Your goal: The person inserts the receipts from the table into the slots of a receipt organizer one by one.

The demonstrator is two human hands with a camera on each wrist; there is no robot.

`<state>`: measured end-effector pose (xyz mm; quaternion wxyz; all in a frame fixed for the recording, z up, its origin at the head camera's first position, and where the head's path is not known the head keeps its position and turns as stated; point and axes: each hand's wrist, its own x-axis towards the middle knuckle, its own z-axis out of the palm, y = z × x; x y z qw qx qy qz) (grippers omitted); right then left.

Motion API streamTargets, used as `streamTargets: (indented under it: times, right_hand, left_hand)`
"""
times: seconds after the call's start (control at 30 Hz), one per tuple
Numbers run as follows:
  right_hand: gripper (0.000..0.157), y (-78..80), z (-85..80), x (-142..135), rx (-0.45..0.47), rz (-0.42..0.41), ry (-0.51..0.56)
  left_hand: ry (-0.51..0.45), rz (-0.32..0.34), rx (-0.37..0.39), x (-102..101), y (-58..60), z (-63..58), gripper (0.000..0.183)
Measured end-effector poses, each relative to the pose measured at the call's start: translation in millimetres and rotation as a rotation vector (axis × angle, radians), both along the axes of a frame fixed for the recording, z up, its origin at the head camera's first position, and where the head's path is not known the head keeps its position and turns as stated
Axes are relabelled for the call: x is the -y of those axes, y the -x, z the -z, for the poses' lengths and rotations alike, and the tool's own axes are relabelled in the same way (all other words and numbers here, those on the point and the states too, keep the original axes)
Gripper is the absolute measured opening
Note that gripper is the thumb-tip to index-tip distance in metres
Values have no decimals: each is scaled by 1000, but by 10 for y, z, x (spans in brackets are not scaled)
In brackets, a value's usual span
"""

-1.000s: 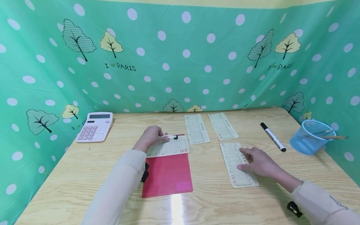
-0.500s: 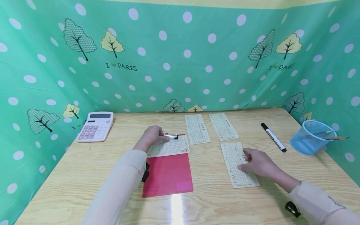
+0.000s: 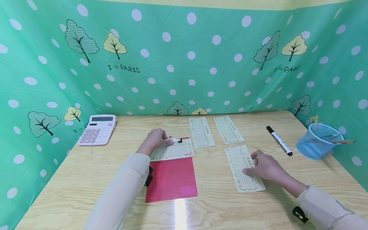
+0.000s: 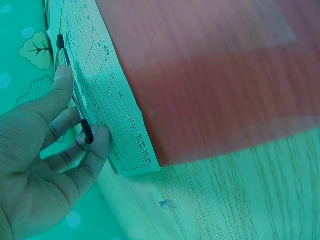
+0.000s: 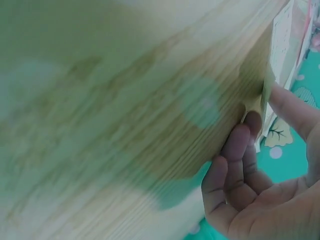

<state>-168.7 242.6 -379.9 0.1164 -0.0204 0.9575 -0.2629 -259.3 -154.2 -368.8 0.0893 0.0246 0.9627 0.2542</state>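
A red clipboard (image 3: 172, 180) lies left of centre with a printed form (image 3: 179, 150) across its top. My left hand (image 3: 156, 139) holds the metal clip (image 3: 176, 139) at the clipboard's far edge; the left wrist view shows the thumb on the clip (image 4: 80, 100) and fingers curled at its near end. To the right, my right hand (image 3: 265, 166) pinches the right edge of another printed form (image 3: 241, 169), thumb on top and index finger at the edge. In the right wrist view, this form (image 5: 277, 50) is seen nearly edge-on, with fingers curled beside its edge.
Two more forms, one (image 3: 201, 132) beside the clipboard and one (image 3: 228, 129) to its right, lie towards the back. A black-capped marker (image 3: 279, 140) and a tilted blue mesh pen cup (image 3: 316, 143) with pencils are at right. A pink-and-white calculator (image 3: 97, 130) sits at back left.
My right index finger has slid from the form's top to its right edge and curled in, while the thumb stays on the form. The left hand keeps its place at the clip.
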Motion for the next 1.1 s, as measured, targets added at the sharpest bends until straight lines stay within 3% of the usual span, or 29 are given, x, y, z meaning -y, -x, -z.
streamTargets:
  times: [0.23,0.53,0.8,0.97,1.1]
  right_hand:
    - [61,-16,23,-89,48,3,37]
    - [72,-11,-21,-142,110,-31,190]
    - [67,-11,-25,-238,132,-80,285]
    - [60,-8,-26,-273,109,-94,272]
    - [42,-23,-11,-293,54,-122,229]
  left_hand:
    - [-9,6,5,-5,-1,14,29]
    - [-3,-1,5,4,-4,-10,29]
    - [-9,3,7,13,-1,-3,28]
    - [-13,8,2,9,-12,-29,26]
    - [-21,15,7,12,-2,-12,27]
